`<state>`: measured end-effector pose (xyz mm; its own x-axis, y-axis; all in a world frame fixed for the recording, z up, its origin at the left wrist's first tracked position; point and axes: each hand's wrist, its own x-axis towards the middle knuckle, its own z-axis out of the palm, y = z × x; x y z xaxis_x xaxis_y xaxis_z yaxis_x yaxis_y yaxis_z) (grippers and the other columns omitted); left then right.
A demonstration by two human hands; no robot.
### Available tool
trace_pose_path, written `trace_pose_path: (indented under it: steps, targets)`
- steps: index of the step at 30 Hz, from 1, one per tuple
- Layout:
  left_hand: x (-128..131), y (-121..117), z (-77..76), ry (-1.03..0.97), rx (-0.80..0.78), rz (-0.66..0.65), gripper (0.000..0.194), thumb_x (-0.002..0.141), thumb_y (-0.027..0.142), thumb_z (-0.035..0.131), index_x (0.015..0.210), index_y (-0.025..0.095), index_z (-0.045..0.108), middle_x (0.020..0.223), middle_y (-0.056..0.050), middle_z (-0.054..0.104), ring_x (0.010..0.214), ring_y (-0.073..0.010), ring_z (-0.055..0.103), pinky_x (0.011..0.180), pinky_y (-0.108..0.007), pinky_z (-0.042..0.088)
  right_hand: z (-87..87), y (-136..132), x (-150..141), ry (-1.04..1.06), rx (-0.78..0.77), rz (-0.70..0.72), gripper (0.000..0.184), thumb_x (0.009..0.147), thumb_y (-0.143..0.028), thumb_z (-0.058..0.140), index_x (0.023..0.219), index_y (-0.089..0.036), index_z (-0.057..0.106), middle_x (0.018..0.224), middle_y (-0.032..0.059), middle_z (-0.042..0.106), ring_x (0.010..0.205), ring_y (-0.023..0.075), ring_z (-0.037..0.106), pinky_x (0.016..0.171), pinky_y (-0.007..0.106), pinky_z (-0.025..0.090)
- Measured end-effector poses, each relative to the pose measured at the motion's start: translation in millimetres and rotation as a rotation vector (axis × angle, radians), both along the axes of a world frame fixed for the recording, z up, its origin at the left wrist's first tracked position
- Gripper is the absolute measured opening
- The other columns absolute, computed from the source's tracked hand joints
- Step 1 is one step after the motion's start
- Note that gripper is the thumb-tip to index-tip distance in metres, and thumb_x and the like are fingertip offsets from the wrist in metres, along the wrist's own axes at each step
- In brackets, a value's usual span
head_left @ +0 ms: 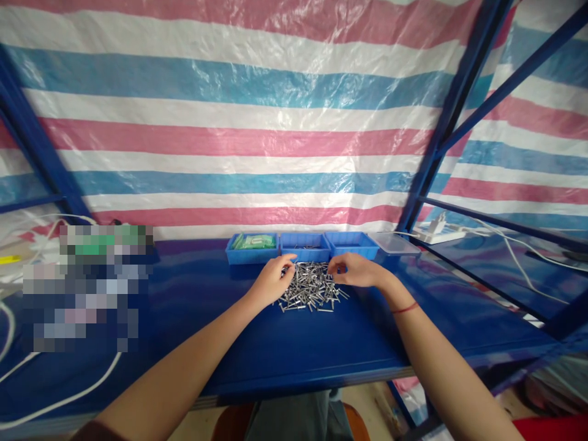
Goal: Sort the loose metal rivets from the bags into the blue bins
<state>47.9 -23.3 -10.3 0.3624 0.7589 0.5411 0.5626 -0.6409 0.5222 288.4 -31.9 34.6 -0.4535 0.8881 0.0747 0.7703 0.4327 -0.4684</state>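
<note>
A loose pile of silver metal pieces that look like blind rivets (310,288) lies on the blue table. My left hand (274,277) is at the pile's left edge, its index finger stretched forward and its thumb apart. On the opposite side, my right hand (356,270) reaches in with bent fingers and a gap by the thumb. I see nothing held in either hand. Just behind the pile stand three blue bins in a row. A green packet (255,242) lies in the left bin (252,256), and a few rivets lie in the middle bin (285,252).
The right bin (353,252) stands beside a clear plastic lid (399,245). A white power strip (438,233) with cables is at the back right. More white cables (98,383) cross the table's left, near a blurred patch. Blue metal posts (434,147) frame a striped plastic sheet (248,141).
</note>
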Motion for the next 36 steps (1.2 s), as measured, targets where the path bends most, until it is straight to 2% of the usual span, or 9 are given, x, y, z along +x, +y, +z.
trace_pose_path:
  steps: [4, 11, 16, 20, 25, 29, 36]
  targets:
    - [-1.5, 0.2, 0.7, 0.01, 0.009, 0.006, 0.031, 0.085, 0.022, 0.047, 0.114, 0.019, 0.058, 0.095, -0.005, 0.069, 0.095, -0.0198, 0.061, 0.09, -0.035, 0.045, -7.7, -1.7, -6.0, -0.089, -0.047, 0.003, 0.027, 0.061, -0.012, 0.056, 0.084, -0.015, 0.069, 0.083, 0.0052, 0.068, 0.071, 0.0166, 0.059, 0.063, 0.025, 0.044]
    - [-0.3, 0.2, -1.5, 0.051, 0.016, -0.033, 0.032, 0.085, 0.023, 0.047, 0.114, 0.02, 0.059, 0.098, -0.005, 0.069, 0.095, -0.0196, 0.06, 0.089, -0.036, 0.046, -8.1, -3.4, -14.2, -0.124, 0.012, -0.021, 0.035, 0.06, -0.004, 0.053, 0.088, -0.014, 0.07, 0.079, 0.0054, 0.068, 0.069, 0.0158, 0.059, 0.061, 0.024, 0.043]
    - [0.2, -1.6, 0.9, 0.068, 0.054, -0.048, 0.026, 0.085, 0.022, 0.049, 0.106, 0.021, 0.064, 0.093, -0.004, 0.069, 0.091, -0.0197, 0.06, 0.086, -0.035, 0.046, -10.4, 0.1, -12.7, 0.047, 0.048, 0.02, 0.022, 0.067, -0.007, 0.055, 0.084, -0.014, 0.068, 0.075, 0.0035, 0.068, 0.067, 0.0144, 0.06, 0.064, 0.025, 0.044]
    - [0.8, -2.1, 2.4, 0.078, 0.056, -0.066, 0.022, 0.084, 0.023, 0.051, 0.1, 0.021, 0.066, 0.093, -0.004, 0.069, 0.091, -0.02, 0.06, 0.087, -0.036, 0.045, -11.4, -0.5, -18.6, 0.225, 0.083, 0.064, 0.014, 0.075, -0.014, 0.055, 0.084, -0.015, 0.066, 0.078, 0.0047, 0.07, 0.073, 0.0159, 0.064, 0.069, 0.027, 0.046]
    - [3.4, -5.7, 6.1, 0.049, 0.069, -0.08, 0.023, 0.082, 0.029, 0.057, 0.103, 0.022, 0.065, 0.09, -0.004, 0.069, 0.089, -0.0199, 0.061, 0.084, -0.035, 0.046, -15.1, -4.6, -32.7, 0.433, 0.097, 0.083, 0.023, 0.078, -0.02, 0.058, 0.101, -0.017, 0.053, 0.085, 0.0051, 0.072, 0.08, 0.0165, 0.066, 0.073, 0.03, 0.048]
    - [5.5, -10.7, 11.2, -0.025, 0.046, -0.111, 0.025, 0.083, 0.029, 0.057, 0.106, 0.022, 0.063, 0.091, -0.004, 0.067, 0.089, -0.0186, 0.062, 0.082, -0.032, 0.047, -16.6, -9.1, -42.9, 0.48, 0.097, 0.104, 0.03, 0.077, -0.024, 0.063, 0.098, -0.02, 0.043, 0.082, 0.004, 0.073, 0.07, 0.0156, 0.066, 0.064, 0.027, 0.048]
    - [6.8, -10.1, 11.8, -0.091, 0.081, -0.146, 0.013, 0.084, 0.028, 0.056, 0.089, 0.02, 0.065, 0.089, -0.003, 0.063, 0.083, -0.0151, 0.059, 0.074, -0.027, 0.048, -13.7, -16.0, -52.9, 0.461, 0.247, 0.1, 0.026, 0.079, -0.029, 0.062, 0.091, -0.021, 0.042, 0.082, 0.0037, 0.073, 0.068, 0.0156, 0.065, 0.063, 0.027, 0.046]
